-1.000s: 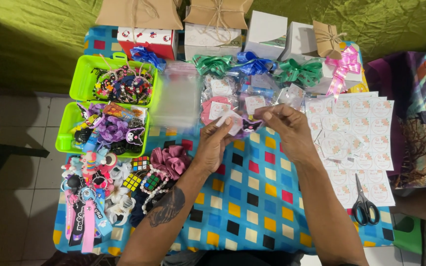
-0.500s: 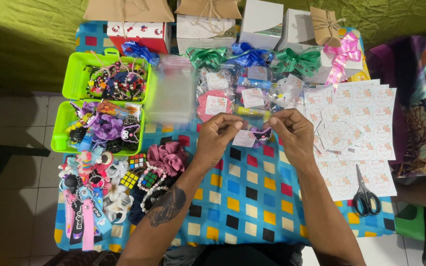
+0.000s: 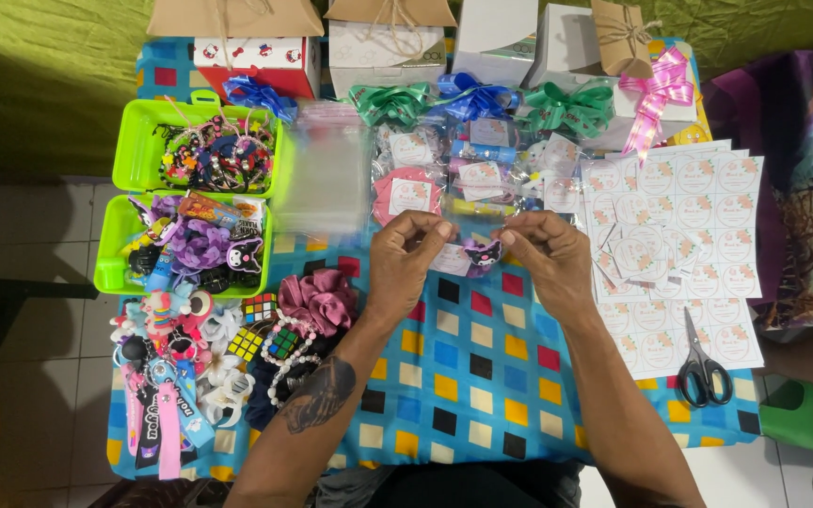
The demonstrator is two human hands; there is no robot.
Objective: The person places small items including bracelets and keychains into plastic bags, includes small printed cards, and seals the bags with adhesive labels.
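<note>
Both hands pinch 1 clear bag above the checkered cloth: left hand at its left edge, right hand at its right. Long axis runs left-right; opening direction unclear.

sticker sheets: right, round pink-white | gift boxes: rear, brown-white

Two trays are set at the table's left, sticker sheets and scissors at its right, boxes along the far edge.
</note>
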